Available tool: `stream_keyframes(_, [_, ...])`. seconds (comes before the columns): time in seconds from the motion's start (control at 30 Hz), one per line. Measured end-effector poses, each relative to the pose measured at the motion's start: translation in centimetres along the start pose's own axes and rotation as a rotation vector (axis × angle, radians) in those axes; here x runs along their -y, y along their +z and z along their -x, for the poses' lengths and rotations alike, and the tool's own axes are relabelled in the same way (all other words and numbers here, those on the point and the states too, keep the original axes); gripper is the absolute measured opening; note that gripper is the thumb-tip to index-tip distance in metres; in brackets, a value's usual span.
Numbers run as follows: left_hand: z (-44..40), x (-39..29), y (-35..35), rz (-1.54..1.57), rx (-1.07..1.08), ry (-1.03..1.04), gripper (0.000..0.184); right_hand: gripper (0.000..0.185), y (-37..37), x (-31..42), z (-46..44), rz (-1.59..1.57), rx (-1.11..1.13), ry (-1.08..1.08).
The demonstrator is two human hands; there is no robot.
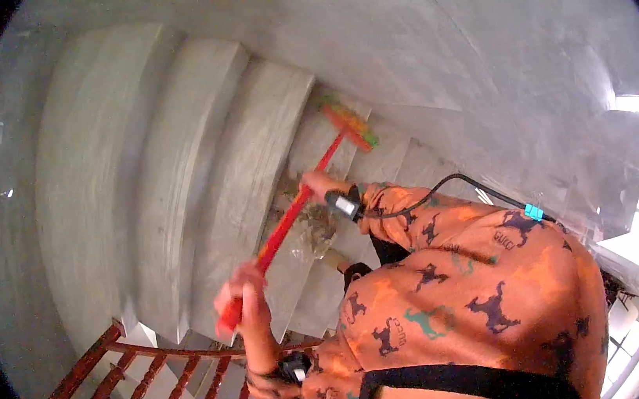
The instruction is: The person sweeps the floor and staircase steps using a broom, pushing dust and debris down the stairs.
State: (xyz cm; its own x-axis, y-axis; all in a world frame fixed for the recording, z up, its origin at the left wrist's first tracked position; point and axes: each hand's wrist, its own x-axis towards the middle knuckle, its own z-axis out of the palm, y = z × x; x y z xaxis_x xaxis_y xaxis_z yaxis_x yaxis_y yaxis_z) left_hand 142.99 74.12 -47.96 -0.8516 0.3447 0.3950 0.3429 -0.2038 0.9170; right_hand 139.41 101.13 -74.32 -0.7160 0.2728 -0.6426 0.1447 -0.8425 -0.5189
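Observation:
A broom [284, 231] with a red handle and orange and green bristles slants across the view, its head resting near the wall side of a step. My left hand [244, 295] is wrapped around the top end of the handle, slightly blurred. Farther down the shaft, my right hand [319, 184] grips it too, closer to the bristles. A patch of dirt and debris [317, 230] lies on the step beside the shaft, below my right hand. Dark bands with small devices sit on both wrists.
Grey concrete stairs [120, 143] curve along the left. A grey wall [444, 43] rises beside them. A reddish-brown wooden railing [148, 392] runs along the lower left. One foot in a dark shoe [355, 272] stands on a step. A black cable [463, 177] hangs along my right sleeve.

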Motion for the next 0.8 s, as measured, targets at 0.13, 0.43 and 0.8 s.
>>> stream_keyframes(0.13, [8.5,-11.9,-13.1,0.220,-0.017,0.000,0.014,0.008,9.2,-13.2,15.6,0.083,-0.100,0.235])
stream_keyframes(0.43, [0.7,-4.5,-3.8,0.126,0.089,-0.008,0.032,0.010,8.1,-1.5,9.0,0.009,-0.071,0.112])
stream_keyframes(0.8, [0.4,-3.6,3.8,0.083,0.209,-0.020,0.029,0.011,1.1,3.0,8.2,0.119,0.023,0.322])
